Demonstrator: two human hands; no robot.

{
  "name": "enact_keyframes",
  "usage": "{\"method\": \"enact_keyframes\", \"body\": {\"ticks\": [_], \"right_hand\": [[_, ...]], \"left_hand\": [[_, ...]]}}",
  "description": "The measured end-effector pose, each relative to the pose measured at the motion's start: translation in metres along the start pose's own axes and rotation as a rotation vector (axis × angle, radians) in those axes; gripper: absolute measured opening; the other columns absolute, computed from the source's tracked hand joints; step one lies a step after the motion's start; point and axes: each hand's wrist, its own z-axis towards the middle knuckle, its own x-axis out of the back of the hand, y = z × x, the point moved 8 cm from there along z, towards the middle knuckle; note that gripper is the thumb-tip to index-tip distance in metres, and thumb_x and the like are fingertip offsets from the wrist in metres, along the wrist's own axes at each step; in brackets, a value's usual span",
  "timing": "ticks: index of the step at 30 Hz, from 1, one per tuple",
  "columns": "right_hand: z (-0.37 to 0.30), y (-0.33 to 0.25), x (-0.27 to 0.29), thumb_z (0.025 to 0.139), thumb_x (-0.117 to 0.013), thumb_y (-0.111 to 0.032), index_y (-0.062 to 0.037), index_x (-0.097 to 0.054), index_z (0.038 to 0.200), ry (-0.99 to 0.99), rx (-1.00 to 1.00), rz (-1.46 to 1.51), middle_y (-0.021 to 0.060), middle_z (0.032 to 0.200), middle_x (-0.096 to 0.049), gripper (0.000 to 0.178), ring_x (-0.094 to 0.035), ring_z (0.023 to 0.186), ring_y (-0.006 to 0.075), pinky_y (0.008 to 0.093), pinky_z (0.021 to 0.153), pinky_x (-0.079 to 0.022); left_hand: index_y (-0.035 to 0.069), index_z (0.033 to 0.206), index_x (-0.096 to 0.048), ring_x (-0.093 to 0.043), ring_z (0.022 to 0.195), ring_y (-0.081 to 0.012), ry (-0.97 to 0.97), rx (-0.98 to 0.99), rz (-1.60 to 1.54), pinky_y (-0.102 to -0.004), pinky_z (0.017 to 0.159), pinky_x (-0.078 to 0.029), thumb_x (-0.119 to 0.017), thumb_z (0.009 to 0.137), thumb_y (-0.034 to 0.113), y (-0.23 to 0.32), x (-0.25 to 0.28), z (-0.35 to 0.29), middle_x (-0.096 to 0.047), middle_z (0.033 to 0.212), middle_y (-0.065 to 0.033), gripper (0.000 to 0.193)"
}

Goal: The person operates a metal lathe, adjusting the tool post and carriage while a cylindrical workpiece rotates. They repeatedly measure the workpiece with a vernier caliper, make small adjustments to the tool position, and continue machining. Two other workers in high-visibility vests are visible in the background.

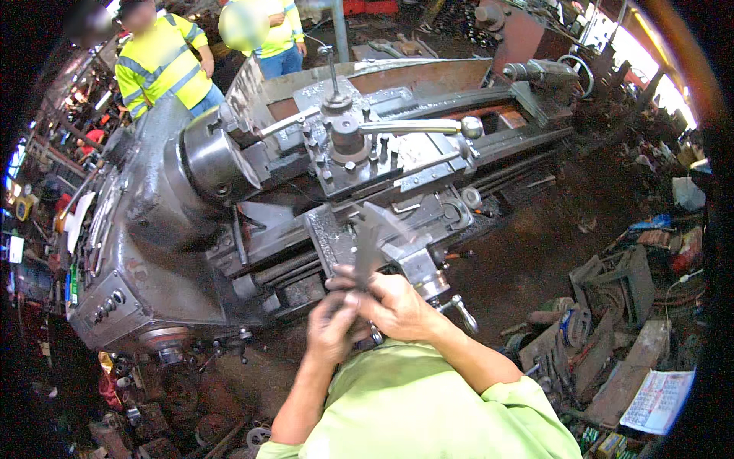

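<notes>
In front of my chest, my right hand point(391, 306) is closed round the lower end of a long, flat grey metal piece point(367, 249). Motion smears the piece, and I cannot make out its kind. My left hand point(330, 327) is pressed against the right one with its fingers curled. What it grips is hidden between the two hands. Both hands are just above the near side of a big metal lathe, over its carriage point(329, 233). The chuck point(218, 164) lies to the left, and the tool post point(348, 138) with its long ball-ended lever point(420, 126) stands beyond.
Crank handles point(462, 314) stick out right of my hands. The tailstock point(547, 80) is at the far right. Two people in yellow hi-vis shirts point(160, 61) stand behind the lathe. Scrap metal and boards point(634, 367) crowd the right floor, with a printed sheet point(659, 402) on them.
</notes>
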Motion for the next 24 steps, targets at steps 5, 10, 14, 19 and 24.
{"method": "enact_keyframes", "body": {"ticks": [5,10,14,19,24], "right_hand": [[-0.015,0.013,0.048,0.088,-0.055,-0.007,-0.0036,-0.057,0.116,0.101,-0.155,-0.652,0.0174,0.077,-0.065,0.028,-0.065,0.067,0.0393,0.0467,0.058,-0.052],[-0.029,0.02,0.069,0.073,-0.07,-0.009,-0.0093,-0.061,0.119,-0.038,-0.184,-1.025,0.0136,0.083,-0.062,0.046,-0.065,0.078,0.0334,0.0436,0.068,-0.053],[-0.035,0.04,0.075,0.074,-0.075,-0.019,-0.0102,-0.064,0.119,-0.063,-0.302,-0.91,0.0134,0.083,-0.061,0.047,-0.063,0.077,0.0345,0.0446,0.068,-0.052],[-0.043,0.06,0.078,0.073,-0.079,-0.036,-0.0115,-0.07,0.105,-0.013,-0.265,-0.905,0.0124,0.08,-0.063,0.042,-0.064,0.073,0.0332,0.044,0.062,-0.051],[-0.047,0.077,0.077,0.074,-0.079,-0.032,-0.0099,-0.07,0.105,-0.005,-0.213,-0.934,0.01,0.075,-0.057,0.04,-0.06,0.068,0.0297,0.041,0.061,-0.048]], "left_hand": [[-0.002,0.107,-0.068,-0.061,0.09,-0.0132,-0.132,0.053,0.578,-0.0289,0.083,-0.049,-0.058,0.097,0.021,-0.016,-0.009,0.035,-0.068,0.096,-0.0067,0.027],[-0.003,0.128,-0.052,-0.061,0.084,-0.0182,-0.185,0.036,-0.004,-0.0348,0.072,-0.052,-0.051,0.1,0.031,0.008,-0.003,0.06,-0.064,0.107,-0.0121,0.044],[-0.003,0.112,-0.061,-0.059,0.068,-0.0103,-0.158,0.109,0.27,-0.0234,0.061,-0.05,-0.056,0.095,0.013,-0.011,-0.012,0.071,-0.065,0.085,-0.0052,0.024],[-0.002,0.114,-0.061,-0.062,0.072,-0.0114,-0.092,0.212,0.267,-0.0244,0.061,-0.052,-0.057,0.095,0.011,-0.032,-0.004,0.07,-0.066,0.089,-0.0063,0.024],[-0.004,0.119,-0.059,-0.063,0.074,-0.0139,-0.076,0.23,0.268,-0.0268,0.062,-0.054,-0.057,0.096,0.011,-0.04,0.001,0.075,-0.067,0.093,-0.0092,0.027]]}}
